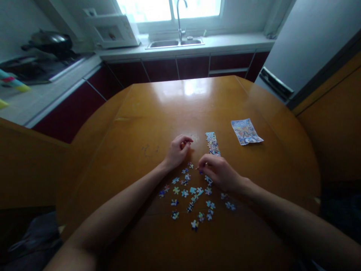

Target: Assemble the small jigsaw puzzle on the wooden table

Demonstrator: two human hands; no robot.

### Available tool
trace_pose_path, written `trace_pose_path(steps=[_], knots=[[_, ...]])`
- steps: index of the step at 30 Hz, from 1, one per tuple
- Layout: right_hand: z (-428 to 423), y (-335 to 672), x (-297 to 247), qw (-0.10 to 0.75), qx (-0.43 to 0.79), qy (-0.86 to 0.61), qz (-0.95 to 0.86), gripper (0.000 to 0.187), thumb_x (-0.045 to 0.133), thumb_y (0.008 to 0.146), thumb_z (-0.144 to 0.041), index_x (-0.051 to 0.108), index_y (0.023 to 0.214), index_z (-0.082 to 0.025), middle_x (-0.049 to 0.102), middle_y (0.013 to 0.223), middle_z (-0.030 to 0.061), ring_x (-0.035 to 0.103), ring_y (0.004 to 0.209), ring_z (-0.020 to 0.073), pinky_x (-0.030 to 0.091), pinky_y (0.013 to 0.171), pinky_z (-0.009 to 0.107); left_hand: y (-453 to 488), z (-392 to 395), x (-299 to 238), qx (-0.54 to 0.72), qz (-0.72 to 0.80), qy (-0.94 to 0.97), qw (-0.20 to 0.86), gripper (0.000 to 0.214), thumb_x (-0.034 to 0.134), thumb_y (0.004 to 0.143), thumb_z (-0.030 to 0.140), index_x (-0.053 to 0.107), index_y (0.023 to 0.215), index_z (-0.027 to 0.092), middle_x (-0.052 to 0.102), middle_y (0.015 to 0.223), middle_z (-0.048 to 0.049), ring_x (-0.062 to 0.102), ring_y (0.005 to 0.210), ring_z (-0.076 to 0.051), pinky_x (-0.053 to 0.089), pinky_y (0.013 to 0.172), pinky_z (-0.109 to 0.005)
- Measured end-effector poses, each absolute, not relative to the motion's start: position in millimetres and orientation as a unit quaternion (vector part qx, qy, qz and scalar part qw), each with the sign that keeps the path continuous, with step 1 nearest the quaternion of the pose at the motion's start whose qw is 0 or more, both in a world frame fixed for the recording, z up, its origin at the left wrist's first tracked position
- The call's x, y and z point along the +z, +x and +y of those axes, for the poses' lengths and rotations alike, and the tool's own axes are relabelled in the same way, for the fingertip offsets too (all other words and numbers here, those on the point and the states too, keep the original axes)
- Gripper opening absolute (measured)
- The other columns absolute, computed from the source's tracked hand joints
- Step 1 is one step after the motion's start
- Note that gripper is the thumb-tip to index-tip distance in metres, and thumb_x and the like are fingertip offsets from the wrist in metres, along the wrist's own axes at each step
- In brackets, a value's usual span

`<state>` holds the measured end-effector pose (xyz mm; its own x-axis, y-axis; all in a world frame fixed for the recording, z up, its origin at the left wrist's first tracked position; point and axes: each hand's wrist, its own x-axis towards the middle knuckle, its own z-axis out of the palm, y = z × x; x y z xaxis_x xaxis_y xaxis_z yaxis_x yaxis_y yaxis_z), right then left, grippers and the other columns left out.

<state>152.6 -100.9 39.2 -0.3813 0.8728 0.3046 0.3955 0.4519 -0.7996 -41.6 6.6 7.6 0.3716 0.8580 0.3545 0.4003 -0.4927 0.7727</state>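
Observation:
Several small loose jigsaw pieces [191,197] lie scattered on a round wooden table [158,124] between my forearms. My left hand [178,150] rests on the table above them with its fingers curled; what they hold, if anything, is hidden. My right hand [218,172] lies at the right edge of the pieces, its fingertips pinched on a small piece near the table top. Just beyond it lies a joined strip of puzzle [212,143]. A printed picture card [246,131] rests further right.
A kitchen counter with a sink and tap [176,42] runs along the far wall under a window. A hob with a dark pan [50,43] is at the left. A grey fridge [307,49] stands at the right. A wooden seat back [28,165] is left of the table.

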Motion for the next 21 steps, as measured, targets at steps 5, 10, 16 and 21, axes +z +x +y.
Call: trace_pose_path(steps=[5, 10, 16, 21], knots=[[-78, 181, 37, 0.442, 0.306, -0.473, -0.698, 0.011, 0.058, 0.095, -0.024, 0.069, 0.093, -0.021, 0.068, 0.088, 0.0030, 0.060, 0.078, 0.0159, 0.047, 0.069, 0.031, -42, 0, 17, 0.344, 0.327, 0.842, 0.256, 0.015, 0.054, 0.093, 0.017, 0.068, 0.089, 0.018, 0.063, 0.084, -0.0034, 0.056, 0.084, -0.017, 0.046, 0.079, -0.031], [-70, 190, 25, 0.394, 0.319, -0.487, -0.711, 0.008, 0.063, 0.092, -0.020, 0.072, 0.093, -0.020, 0.072, 0.090, 0.0046, 0.064, 0.083, 0.0178, 0.049, 0.075, 0.033, -45, -7, 29, 0.215, 0.161, 0.930, 0.251, 0.027, 0.052, 0.099, 0.031, 0.076, 0.094, 0.020, 0.057, 0.077, -0.0036, 0.051, 0.079, -0.017, 0.043, 0.075, -0.031], [-69, 189, 20, 0.332, 0.287, -0.473, -0.764, 0.016, 0.060, 0.091, -0.011, 0.072, 0.085, -0.021, 0.070, 0.085, 0.0039, 0.061, 0.084, 0.0182, 0.048, 0.078, 0.034, -44, -7, 33, 0.165, 0.102, 0.951, 0.241, 0.033, 0.048, 0.102, 0.038, 0.077, 0.109, 0.024, 0.055, 0.078, -0.0044, 0.050, 0.080, -0.018, 0.044, 0.078, -0.033], [-68, 189, 17, 0.311, 0.267, -0.459, -0.788, 0.019, 0.057, 0.092, -0.010, 0.073, 0.087, -0.020, 0.069, 0.087, 0.0050, 0.060, 0.086, 0.0183, 0.048, 0.080, 0.034, -42, -7, 32, 0.118, 0.102, 0.963, 0.218, 0.032, 0.050, 0.101, 0.041, 0.075, 0.114, 0.027, 0.058, 0.083, -0.0052, 0.051, 0.084, -0.019, 0.044, 0.083, -0.035]])
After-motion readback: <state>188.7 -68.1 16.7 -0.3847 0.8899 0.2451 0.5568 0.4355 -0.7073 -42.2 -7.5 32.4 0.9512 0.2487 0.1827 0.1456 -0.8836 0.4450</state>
